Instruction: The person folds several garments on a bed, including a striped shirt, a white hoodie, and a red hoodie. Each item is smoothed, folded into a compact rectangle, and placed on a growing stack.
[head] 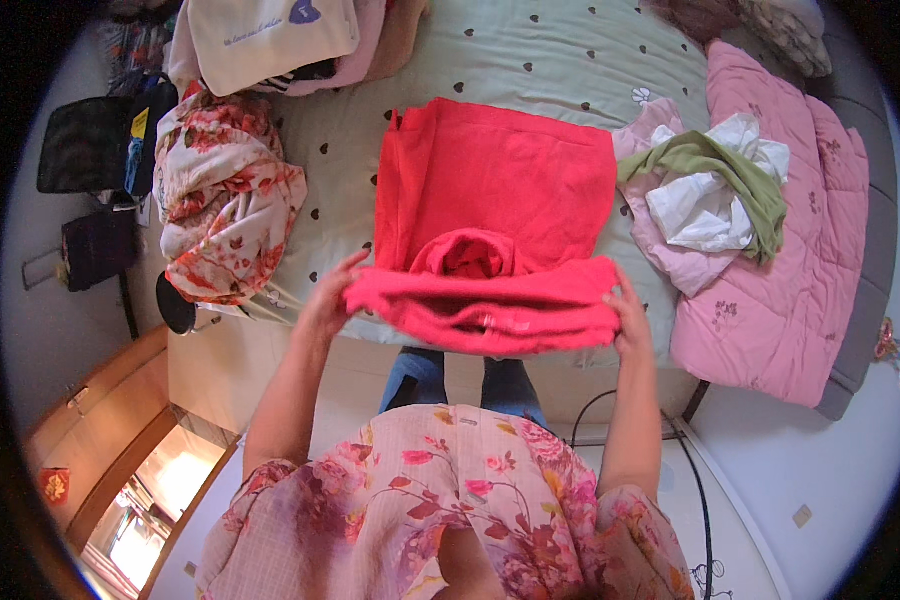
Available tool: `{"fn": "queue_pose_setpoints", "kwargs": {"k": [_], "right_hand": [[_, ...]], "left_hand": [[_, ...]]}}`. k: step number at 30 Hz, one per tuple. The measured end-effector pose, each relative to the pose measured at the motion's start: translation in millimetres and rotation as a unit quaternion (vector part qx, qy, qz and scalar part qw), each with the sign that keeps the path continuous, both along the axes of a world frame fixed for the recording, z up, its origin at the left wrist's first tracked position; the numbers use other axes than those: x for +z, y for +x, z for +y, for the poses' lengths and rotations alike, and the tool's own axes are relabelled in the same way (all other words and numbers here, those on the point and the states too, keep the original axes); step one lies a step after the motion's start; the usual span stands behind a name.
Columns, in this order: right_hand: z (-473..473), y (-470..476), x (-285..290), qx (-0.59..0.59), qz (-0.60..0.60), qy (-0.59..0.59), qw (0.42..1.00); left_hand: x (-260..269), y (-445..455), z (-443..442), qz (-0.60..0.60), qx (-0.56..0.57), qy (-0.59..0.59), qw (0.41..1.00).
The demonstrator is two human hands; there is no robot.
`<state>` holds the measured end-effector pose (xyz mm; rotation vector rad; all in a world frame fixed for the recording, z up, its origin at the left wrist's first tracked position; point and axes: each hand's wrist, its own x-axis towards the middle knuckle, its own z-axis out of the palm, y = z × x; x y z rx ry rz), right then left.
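A red knit sweater (pixel 499 165) lies partly folded on the bed, its body flat towards the far side. The rolled collar (pixel 466 253) sits near the middle of the garment. At its near end, a folded portion is lifted off the bed's front edge. My left hand (pixel 331 294) grips this portion at the left corner, and my right hand (pixel 628 311) grips it at the right corner. Parts of the fingers of both hands are hidden by the fabric. A pale tag shows inside the near fold.
A floral cloth (pixel 229 191) is bunched on the bed (pixel 337 202) at left, below stacked clothes with a cream printed piece (pixel 270 45). At right, white and green garments (pixel 709 187) lie beside a folded pink quilt (pixel 765 315). A black cable (pixel 701 487) runs along the floor.
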<state>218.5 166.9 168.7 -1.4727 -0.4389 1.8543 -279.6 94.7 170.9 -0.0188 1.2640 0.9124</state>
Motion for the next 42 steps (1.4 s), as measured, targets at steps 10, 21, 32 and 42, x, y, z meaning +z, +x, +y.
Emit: {"fn": "queue_pose_setpoints", "kwargs": {"k": [10,21,32,42], "right_hand": [[201,-29,-84,-0.251,0.040,-0.053,0.966],[133,-107,-116,0.340,-0.656,0.398,0.544],[176,-90,-210,0.278,-0.720,0.299,0.561],[176,-85,-224,0.242,-0.705,0.345,0.571]], "left_hand": [[-81,-19,221,-0.020,0.160,0.034,0.986],[-104,98,164,0.680,-0.409,0.261,0.549],[-184,94,210,0.726,-0.445,0.225,0.473],[-203,87,209,0.718,-0.461,0.233,0.467]]}}
